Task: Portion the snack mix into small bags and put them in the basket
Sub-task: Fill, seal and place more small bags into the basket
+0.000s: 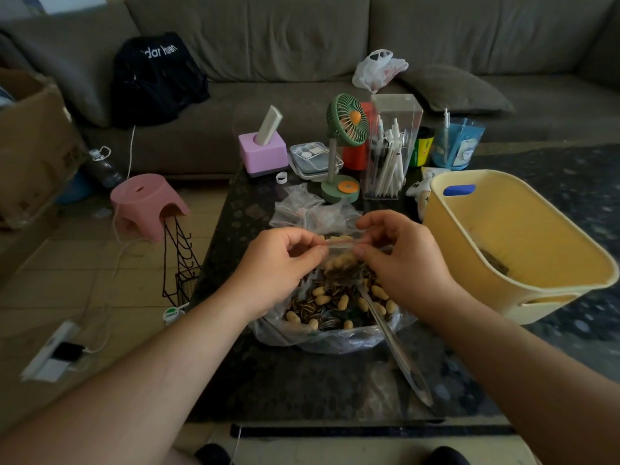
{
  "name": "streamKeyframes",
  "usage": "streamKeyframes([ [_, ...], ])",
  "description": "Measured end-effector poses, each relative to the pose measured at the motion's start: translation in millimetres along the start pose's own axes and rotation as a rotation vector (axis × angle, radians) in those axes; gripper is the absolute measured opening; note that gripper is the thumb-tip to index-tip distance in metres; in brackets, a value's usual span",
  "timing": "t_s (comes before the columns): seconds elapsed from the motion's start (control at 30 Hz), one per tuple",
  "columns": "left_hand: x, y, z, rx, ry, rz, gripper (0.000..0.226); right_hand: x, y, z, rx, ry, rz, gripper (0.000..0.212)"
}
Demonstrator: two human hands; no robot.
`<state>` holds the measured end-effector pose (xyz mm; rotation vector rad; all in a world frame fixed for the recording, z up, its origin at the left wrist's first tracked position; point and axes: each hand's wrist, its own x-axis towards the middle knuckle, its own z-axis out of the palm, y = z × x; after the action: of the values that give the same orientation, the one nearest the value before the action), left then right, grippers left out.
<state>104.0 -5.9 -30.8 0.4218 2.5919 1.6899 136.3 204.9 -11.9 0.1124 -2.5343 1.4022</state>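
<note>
A small clear zip bag (340, 255) holding peanuts and sunflower seeds hangs between my hands over the table's middle. My left hand (280, 263) pinches the left end of its top strip, and my right hand (399, 260) pinches the right end. Under it lies a large clear plastic bag of snack mix (335, 307), open, with a metal spoon (396, 347) resting in it, handle toward me. A yellow basket (523, 243) stands at the right with a filled bag (495, 261) at its bottom. Spare empty small bags (302, 206) lie just behind my hands.
The dark table (302, 380) carries a pink tissue box (263, 154), a green desk fan (345, 146), a clear pen holder (391, 149), a blue cup (458, 144) and a clear lidded box (313, 159). A pink stool (146, 204) and wire rack (179, 263) stand left; a grey sofa (302, 45) behind.
</note>
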Motion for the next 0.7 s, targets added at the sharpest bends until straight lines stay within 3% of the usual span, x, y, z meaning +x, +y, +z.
streamKeyframes([
  [0.2,0.2,3.1,-0.2,0.012,0.009,-0.001,0.011,1.0,-0.5,-0.8,0.003,-0.048,0.000,0.029],
  [0.33,-1.3,5.9,0.5,0.034,0.025,0.006,0.012,-1.4,-2.0,0.6,-0.043,-0.150,0.000,0.014],
  [0.47,-2.2,7.8,0.9,0.029,0.017,0.009,0.010,-2.1,-3.8,1.2,-0.091,-0.137,-0.056,0.022],
  [0.7,-2.9,9.3,-1.4,0.024,-0.011,0.017,0.008,-1.9,-2.1,-0.8,-0.100,-0.129,-0.096,0.016],
])
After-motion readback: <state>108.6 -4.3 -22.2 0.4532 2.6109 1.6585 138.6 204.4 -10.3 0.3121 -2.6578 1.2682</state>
